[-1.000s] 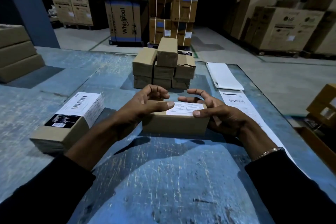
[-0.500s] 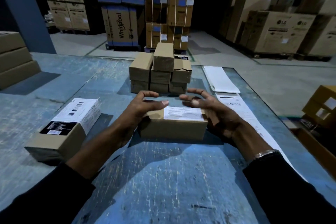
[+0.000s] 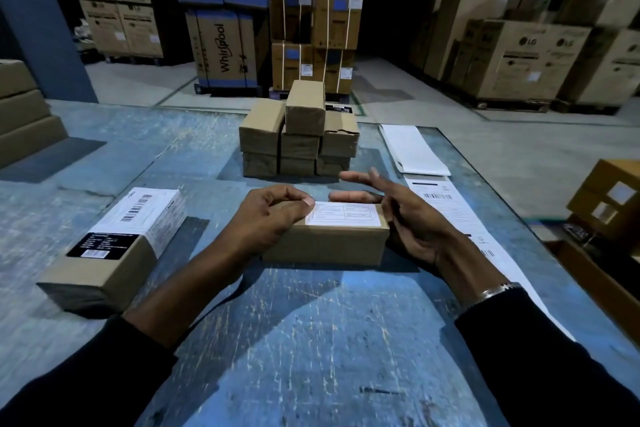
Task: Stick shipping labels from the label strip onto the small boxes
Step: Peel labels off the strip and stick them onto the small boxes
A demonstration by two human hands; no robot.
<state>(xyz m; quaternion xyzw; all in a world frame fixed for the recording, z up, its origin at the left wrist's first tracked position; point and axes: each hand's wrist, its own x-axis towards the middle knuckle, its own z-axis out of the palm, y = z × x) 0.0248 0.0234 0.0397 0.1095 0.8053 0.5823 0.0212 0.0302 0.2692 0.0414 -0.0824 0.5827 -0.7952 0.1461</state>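
A small brown box (image 3: 325, 243) lies in front of me on the blue table (image 3: 311, 340), with a white shipping label (image 3: 344, 214) stuck on its top. My left hand (image 3: 266, 218) holds the box's left end, fingers curled over the top and thumb at the label's left edge. My right hand (image 3: 405, 215) is at the box's right end with straight, spread fingers lifted off the label. The label strip (image 3: 450, 215) runs along the table on the right, partly behind my right arm. A stack of several unlabelled small boxes (image 3: 299, 135) stands behind.
A labelled box (image 3: 114, 246) lies at the left. White backing sheets (image 3: 412, 149) lie at the far right of the table. Flat cartons (image 3: 20, 114) are stacked at the left edge. A carton (image 3: 609, 198) sits beyond the right edge. Large appliance cartons fill the warehouse floor behind.
My right hand has lifted off the label and opened, moving to the box's right end. My left thumb has slid back to the label's left edge. The box stayed put.
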